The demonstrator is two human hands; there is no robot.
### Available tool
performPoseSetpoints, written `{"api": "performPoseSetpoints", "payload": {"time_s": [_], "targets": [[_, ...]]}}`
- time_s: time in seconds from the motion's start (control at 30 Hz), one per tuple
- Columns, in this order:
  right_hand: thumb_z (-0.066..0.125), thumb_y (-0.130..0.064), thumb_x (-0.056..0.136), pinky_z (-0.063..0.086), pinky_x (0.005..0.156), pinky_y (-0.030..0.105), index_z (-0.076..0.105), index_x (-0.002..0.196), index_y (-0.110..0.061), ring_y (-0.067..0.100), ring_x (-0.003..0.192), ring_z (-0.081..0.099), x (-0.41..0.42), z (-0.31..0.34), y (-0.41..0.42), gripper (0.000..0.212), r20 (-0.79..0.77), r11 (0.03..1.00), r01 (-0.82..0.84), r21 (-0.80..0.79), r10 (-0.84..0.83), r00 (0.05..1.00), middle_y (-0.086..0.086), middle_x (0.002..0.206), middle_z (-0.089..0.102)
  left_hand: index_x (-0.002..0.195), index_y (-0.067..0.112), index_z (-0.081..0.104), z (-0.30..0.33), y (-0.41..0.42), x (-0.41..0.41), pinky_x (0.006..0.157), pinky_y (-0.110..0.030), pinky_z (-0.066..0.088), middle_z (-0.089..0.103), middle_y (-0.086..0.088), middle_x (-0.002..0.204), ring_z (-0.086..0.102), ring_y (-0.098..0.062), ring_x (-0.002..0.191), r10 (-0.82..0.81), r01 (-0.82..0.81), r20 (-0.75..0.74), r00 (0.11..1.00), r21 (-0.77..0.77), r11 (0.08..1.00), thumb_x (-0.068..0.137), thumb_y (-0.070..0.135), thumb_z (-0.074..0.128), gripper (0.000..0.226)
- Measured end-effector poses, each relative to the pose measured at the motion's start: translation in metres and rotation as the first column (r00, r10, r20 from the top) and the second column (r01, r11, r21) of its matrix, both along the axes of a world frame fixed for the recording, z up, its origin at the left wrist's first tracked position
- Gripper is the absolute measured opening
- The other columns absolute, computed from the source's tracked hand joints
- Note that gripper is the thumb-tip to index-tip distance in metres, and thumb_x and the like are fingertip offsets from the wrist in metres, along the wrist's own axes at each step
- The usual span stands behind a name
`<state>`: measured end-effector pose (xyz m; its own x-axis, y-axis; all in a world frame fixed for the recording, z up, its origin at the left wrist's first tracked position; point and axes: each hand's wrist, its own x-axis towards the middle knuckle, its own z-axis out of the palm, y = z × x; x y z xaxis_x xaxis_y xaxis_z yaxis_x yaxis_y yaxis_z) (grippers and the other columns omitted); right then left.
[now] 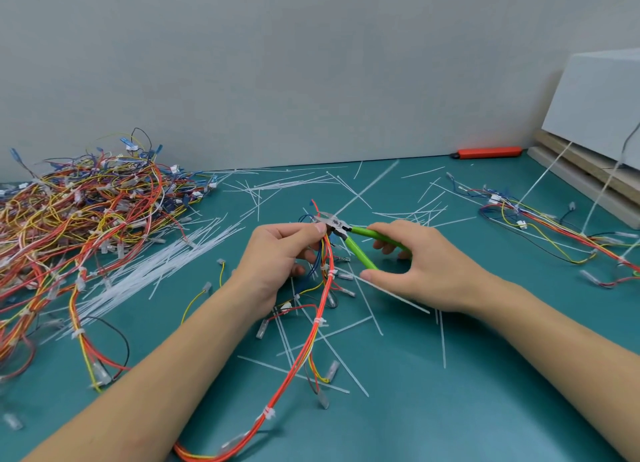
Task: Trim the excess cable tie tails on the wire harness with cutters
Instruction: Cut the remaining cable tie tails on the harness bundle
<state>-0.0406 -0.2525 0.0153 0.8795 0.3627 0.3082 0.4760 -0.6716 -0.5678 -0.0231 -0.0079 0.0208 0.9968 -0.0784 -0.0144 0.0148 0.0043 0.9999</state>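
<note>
The mat [450,409] lies bare toward 5 o'clock; cut tails [349,354] litter the middle. A harness pile [79,219] crowds 9 o'clock, the wall [277,63] closes 12, and a loose harness [554,226] lies at 3. My left hand [277,253], forearm running in from 7 o'clock, pinches the harness [313,330] near its top end. My right hand [422,264], in from 4 o'clock, grips the cutters [353,239] by the spread green handles, the blades at the bundle beside my left fingertips.

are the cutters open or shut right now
Open: the cutters' two green handles splay apart in the right hand.
</note>
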Motion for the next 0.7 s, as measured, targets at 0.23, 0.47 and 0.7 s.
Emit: {"api": "performPoseSetpoints", "payload": {"time_s": [0.23,0.47,0.7], "targets": [[0.078,-0.050,0.086,0.051,0.079,0.023,0.071,0.117,-0.028,0.004,0.083,0.062,-0.0013,0.0058,-0.0013,0.038,-0.038,1.000,-0.021,-0.009,0.021,0.999,-0.011,0.090,0.067,0.088,0.016,0.083,-0.0013,0.0001,0.0000,0.052,-0.020,0.042,0.072,0.002,0.077,0.056,-0.008,0.063,-0.010,0.010,0.006,1.000,-0.004,1.000,0.089,0.030,0.076,0.015],[0.060,-0.054,0.094,0.042,0.062,0.045,0.062,0.088,-0.011,0.028,0.066,0.042,-0.0049,0.0070,0.0057,0.043,-0.060,0.992,-0.124,-0.013,0.123,0.991,0.006,0.069,0.048,0.092,0.018,0.083,0.0012,0.0033,0.0021,0.053,-0.021,0.043,0.071,0.003,0.078,0.058,-0.008,0.066,-0.024,0.024,0.004,1.000,-0.038,0.999,0.089,0.031,0.076,0.015],[0.064,-0.075,0.075,0.050,0.086,0.019,0.066,0.129,-0.031,0.001,0.101,0.061,-0.0015,0.0032,-0.0018,0.069,0.004,1.000,-0.018,-0.007,0.018,1.000,-0.016,0.105,0.067,0.088,0.015,0.083,-0.0016,-0.0004,0.0009,0.051,-0.019,0.043,0.071,0.002,0.076,0.056,-0.008,0.062,-0.035,0.034,-0.009,0.999,-0.033,0.999,0.089,0.028,0.076,0.015]]}}
